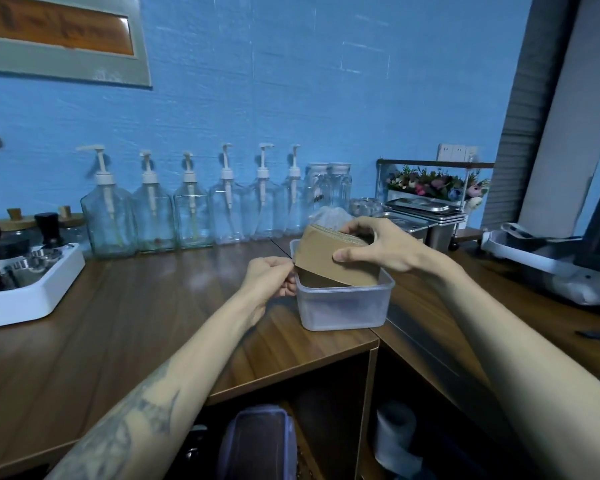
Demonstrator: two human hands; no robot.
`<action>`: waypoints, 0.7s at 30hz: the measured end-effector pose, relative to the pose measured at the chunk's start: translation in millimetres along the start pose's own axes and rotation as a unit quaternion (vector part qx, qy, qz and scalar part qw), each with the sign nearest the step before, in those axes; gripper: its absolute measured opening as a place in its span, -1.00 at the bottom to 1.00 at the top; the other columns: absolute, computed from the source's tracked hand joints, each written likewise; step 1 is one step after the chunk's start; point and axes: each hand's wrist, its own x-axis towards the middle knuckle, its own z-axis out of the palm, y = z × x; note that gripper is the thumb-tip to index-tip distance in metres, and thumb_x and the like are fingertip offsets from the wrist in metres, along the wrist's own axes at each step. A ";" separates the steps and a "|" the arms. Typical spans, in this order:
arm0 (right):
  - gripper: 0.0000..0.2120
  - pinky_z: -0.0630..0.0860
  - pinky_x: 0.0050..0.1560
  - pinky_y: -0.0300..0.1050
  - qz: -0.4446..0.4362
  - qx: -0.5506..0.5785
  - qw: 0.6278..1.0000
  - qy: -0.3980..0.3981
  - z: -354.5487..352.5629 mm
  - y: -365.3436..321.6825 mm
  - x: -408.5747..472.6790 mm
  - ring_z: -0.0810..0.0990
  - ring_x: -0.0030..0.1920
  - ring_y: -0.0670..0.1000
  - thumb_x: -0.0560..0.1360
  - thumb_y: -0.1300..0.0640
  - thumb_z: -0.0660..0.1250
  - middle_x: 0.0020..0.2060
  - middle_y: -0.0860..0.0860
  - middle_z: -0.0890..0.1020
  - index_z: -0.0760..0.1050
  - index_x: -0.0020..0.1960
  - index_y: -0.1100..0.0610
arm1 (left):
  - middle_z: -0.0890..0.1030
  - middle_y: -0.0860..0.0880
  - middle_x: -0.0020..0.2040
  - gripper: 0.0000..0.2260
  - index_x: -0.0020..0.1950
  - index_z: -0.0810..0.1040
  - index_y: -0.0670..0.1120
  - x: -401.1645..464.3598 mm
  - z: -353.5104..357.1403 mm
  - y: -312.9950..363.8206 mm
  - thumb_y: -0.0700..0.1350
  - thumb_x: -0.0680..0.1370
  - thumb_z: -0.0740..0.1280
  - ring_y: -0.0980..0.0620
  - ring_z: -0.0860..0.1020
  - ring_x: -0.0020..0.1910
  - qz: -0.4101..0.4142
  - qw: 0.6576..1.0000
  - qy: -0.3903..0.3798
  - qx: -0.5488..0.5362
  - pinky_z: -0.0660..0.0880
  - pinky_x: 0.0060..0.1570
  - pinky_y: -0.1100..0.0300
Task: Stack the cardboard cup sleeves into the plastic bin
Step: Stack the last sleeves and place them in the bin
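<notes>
A clear plastic bin (343,308) stands on the wooden counter near its front corner. A flat stack of brown cardboard cup sleeves (326,258) is tilted on edge, its lower edge inside the bin. My right hand (371,245) grips the stack from above, thumb on the front face and fingers over the top. My left hand (272,277) pinches the stack's left end at the bin's left rim.
A row of clear pump bottles (191,209) lines the blue wall behind. A white tray (32,292) with coffee tools sits left. Steel containers (426,216) and a flower rack stand at the back right. A white device (541,261) lies at right. Open shelves sit below the counter.
</notes>
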 end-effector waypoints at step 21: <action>-0.15 0.43 0.19 -0.13 0.036 -0.208 0.970 -0.117 32.1 17.4 18.2 0.51 0.12 -0.04 0.17 -0.32 0.58 0.11 -0.11 0.51 0.47 0.35 0.01 | 0.59 0.03 -0.27 -0.80 0.12 0.59 -0.03 12.1 -15.8 -26.3 -0.02 0.52 0.38 0.06 0.52 -0.30 0.078 0.995 -0.005 0.064 0.49 -0.27 0.16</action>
